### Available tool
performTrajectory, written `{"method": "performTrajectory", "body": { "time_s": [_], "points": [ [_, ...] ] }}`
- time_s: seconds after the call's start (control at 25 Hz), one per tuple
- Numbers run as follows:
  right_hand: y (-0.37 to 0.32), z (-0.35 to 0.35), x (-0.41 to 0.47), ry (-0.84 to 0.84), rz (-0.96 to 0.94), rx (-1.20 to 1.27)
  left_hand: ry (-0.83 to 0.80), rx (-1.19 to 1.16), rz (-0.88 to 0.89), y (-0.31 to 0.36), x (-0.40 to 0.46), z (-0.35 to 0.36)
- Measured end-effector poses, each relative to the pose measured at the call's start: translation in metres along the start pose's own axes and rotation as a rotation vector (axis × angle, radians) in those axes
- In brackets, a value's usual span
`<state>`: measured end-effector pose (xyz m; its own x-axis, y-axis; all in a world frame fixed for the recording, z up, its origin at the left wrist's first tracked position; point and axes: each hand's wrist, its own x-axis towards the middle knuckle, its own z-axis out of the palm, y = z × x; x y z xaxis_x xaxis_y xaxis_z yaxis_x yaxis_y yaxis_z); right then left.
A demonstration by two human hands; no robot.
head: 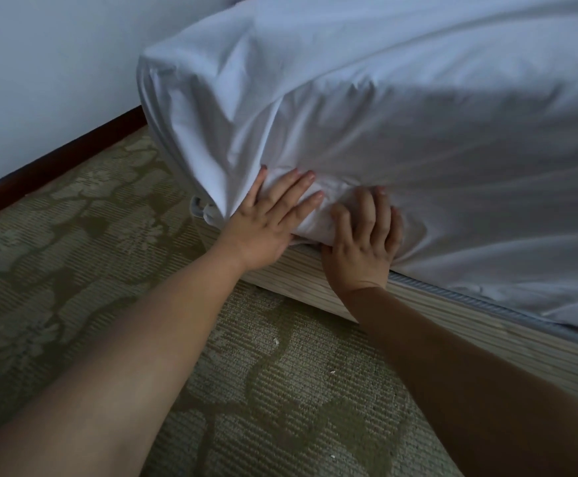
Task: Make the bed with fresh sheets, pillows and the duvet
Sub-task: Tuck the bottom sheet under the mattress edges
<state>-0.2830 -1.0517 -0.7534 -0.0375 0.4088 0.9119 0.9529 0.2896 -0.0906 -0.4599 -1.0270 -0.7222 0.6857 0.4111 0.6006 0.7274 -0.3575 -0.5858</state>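
A: Item 1, mattress (418,80). How does it handle?

B: Bulky, prob. heavy. You don't lift it whole; raise only the corner edge enough to feed cloth under. It sits on the striped bed base (452,325), corner near the wall (39,63).

A: Item 2, sheet (315,108)?

B: White, thin, soft, light. Drapes over the mattress corner, creased and bunched at the lower edge just above the base. No stiffness, so it slips back if you let go early. Take it at the bunched fold nr the corner, not mid-panel.

A: Item 3, hands?

B: Your left hand (263,225) lies flat, fingers straight and spread, pressing the sheet against the mattress side at the corner. Your right hand (363,246) is just beside it, fingers curled into the gathered cloth, thumb under the fold at the seam w/ the base. Looks like a tuck in progress.

A: Item 4, floor?

B: Patterned carpet (74,270), small white bits on it.
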Motion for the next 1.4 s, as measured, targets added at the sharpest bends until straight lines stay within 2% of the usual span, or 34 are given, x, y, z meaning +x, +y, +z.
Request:
{"method": "performTrajectory", "body": {
  "time_s": [0.12, 0.32, 0.48, 0.64, 0.8, 1.04, 1.2, 1.4],
  "points": [
    [0.002, -0.006, 0.001, -0.075, -0.049, 0.0, 0.014, 0.06, 0.112, -0.018, -0.003, -0.008],
    [0.004, 0.005, 0.0, -0.018, -0.074, -0.037, 0.116, 0.119, 0.174, -0.033, 0.004, 0.003],
    [-0.007, 0.013, 0.004, 0.115, -0.077, -0.095, 0.221, 0.13, 0.162, -0.027, 0.007, 0.005],
    [-0.011, 0.019, 0.004, 0.177, -0.114, -0.086, 0.241, 0.122, 0.09, -0.015, 0.005, 0.015],
    [-0.011, 0.023, 0.002, 0.17, -0.118, -0.097, 0.144, 0.14, 0.024, -0.007, -0.004, 0.024],
    [-0.01, 0.019, -0.002, 0.109, -0.104, -0.095, 0.004, 0.009, -0.059, 0.003, -0.014, 0.002],
    [-0.024, 0.024, -0.006, 0.039, 0.01, -0.135, -0.034, 0.057, -0.19, -0.008, -0.024, -0.012],
    [-0.041, 0.038, -0.001, 0.072, 0.135, -0.163, -0.124, 0.141, -0.123, -0.022, -0.022, -0.008]
  ]
}}
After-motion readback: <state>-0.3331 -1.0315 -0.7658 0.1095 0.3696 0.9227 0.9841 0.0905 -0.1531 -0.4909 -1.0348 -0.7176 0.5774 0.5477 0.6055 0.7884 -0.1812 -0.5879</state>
